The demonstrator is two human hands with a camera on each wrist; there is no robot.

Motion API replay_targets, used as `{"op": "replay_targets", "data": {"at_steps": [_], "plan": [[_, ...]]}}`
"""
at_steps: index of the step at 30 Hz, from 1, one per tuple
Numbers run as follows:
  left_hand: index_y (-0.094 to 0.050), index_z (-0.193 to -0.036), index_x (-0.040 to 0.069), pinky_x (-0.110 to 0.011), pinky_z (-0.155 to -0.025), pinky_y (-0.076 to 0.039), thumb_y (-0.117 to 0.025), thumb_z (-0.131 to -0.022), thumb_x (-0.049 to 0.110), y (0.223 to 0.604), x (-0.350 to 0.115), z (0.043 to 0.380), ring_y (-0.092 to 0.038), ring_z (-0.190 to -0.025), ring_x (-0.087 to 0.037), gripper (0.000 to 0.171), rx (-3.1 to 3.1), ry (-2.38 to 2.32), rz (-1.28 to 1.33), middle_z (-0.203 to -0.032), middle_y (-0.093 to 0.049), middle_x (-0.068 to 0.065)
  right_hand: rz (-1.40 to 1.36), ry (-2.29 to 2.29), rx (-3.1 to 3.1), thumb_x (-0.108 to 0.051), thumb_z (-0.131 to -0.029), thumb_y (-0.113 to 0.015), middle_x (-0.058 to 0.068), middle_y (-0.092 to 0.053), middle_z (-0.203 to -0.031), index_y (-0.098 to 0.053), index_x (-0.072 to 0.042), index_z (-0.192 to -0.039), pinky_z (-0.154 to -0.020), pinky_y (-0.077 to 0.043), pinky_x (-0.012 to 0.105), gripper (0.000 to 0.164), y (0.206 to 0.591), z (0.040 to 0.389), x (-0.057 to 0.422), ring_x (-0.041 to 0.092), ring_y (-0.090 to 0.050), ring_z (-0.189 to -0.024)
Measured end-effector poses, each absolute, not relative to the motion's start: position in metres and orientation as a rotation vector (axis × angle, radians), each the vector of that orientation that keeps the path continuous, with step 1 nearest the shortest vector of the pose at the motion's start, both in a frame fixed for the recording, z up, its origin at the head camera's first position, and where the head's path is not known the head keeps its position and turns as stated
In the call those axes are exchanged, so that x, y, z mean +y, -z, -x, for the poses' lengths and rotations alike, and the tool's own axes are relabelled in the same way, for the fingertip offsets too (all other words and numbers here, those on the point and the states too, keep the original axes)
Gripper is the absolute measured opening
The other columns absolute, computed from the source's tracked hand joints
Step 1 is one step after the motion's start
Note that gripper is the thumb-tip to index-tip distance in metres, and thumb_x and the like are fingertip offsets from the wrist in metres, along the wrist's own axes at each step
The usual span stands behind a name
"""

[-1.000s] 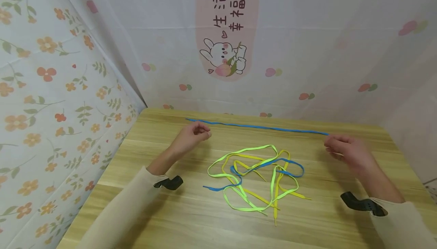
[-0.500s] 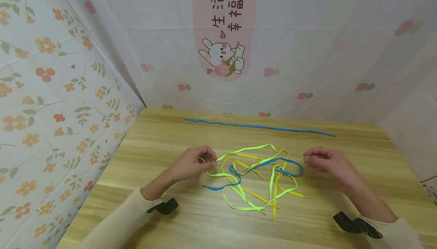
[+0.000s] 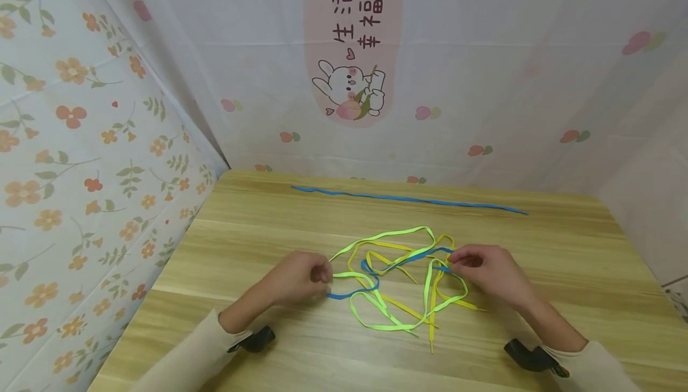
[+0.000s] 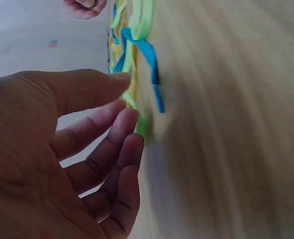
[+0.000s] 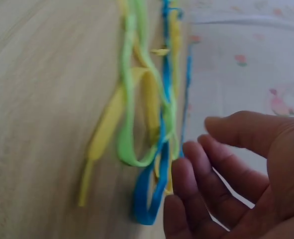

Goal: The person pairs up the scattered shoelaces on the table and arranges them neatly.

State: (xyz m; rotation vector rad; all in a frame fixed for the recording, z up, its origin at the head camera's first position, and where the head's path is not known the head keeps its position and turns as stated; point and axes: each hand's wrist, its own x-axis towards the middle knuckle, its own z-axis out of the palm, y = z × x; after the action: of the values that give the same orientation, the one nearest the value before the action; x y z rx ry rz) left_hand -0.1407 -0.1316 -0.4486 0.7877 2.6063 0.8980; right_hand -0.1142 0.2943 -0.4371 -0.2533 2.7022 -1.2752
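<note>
A tangle of shoelaces lies mid-table: a blue shoelace, a lime-green shoelace and yellow shoelaces. At its left side is my left hand, close by the blue lace's end. In the left wrist view, the thumb and fingers are apart, and the blue tip lies free beyond them. My right hand reaches the tangle's right side and overlaps the blue loop in the head view. The right wrist view shows that loop beside relaxed fingers, with a gap between thumb and fingertips.
Another blue shoelace is stretched nearly straight along the back of the wooden table. Patterned cloth hangs behind the table, and a floral cloth hangs on the left.
Both hands have come from the straight blue shoelace at the back toward the tangle. The left hand has moved down to its left side, the right hand inward to its right side.
</note>
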Motion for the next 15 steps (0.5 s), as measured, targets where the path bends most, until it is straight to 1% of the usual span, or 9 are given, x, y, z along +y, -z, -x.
{"op": "replay_targets", "data": {"at_steps": [3,7,12,15], "plan": [[-0.074,-0.092,0.016,-0.031,-0.075,-0.052,-0.09,-0.086,0.007,0.45,-0.134,0.137,-0.058,-0.08,-0.01,0.019,2.63,-0.853,-0.779,-0.084,-0.064,0.011,0.352,1.123,2.848,-0.011,-0.096,-0.086,-0.005,-0.078,-0.097,-0.084,-0.008,-0.109,-0.075,-0.058,0.029,0.013,0.441,0.114,0.286,0.013,-0.072,-0.087],[-0.074,-0.091,0.014,-0.031,-0.075,-0.052,-0.093,-0.083,0.005,0.45,-0.135,0.133,-0.057,-0.08,-0.011,0.022,2.639,-0.826,-0.774,-0.084,-0.064,0.01,0.496,0.947,3.001,-0.006,-0.092,-0.087,-0.009,-0.077,-0.095,-0.084,-0.011,-0.102,-0.074,-0.059,0.032,0.011,0.447,0.117,0.278,0.012,-0.072,-0.084],[-0.073,-0.09,0.014,-0.03,-0.074,-0.052,-0.094,-0.083,0.005,0.451,-0.135,0.132,-0.058,-0.079,-0.009,0.024,2.642,-0.816,-0.791,-0.082,-0.063,0.011,0.616,0.786,3.116,-0.007,-0.088,-0.089,-0.011,-0.074,-0.092,-0.085,-0.016,-0.096,-0.075,-0.059,0.04,0.013,0.452,0.12,0.271,0.013,-0.07,-0.084],[-0.073,-0.089,0.015,-0.029,-0.074,-0.052,-0.094,-0.084,0.005,0.452,-0.136,0.132,-0.059,-0.078,-0.007,0.023,2.639,-0.82,-0.789,-0.081,-0.063,0.012,0.626,0.756,3.129,-0.008,-0.086,-0.091,-0.011,-0.072,-0.09,-0.085,-0.018,-0.095,-0.073,-0.058,0.04,0.015,0.453,0.121,0.267,0.013,-0.069,-0.082]]}}
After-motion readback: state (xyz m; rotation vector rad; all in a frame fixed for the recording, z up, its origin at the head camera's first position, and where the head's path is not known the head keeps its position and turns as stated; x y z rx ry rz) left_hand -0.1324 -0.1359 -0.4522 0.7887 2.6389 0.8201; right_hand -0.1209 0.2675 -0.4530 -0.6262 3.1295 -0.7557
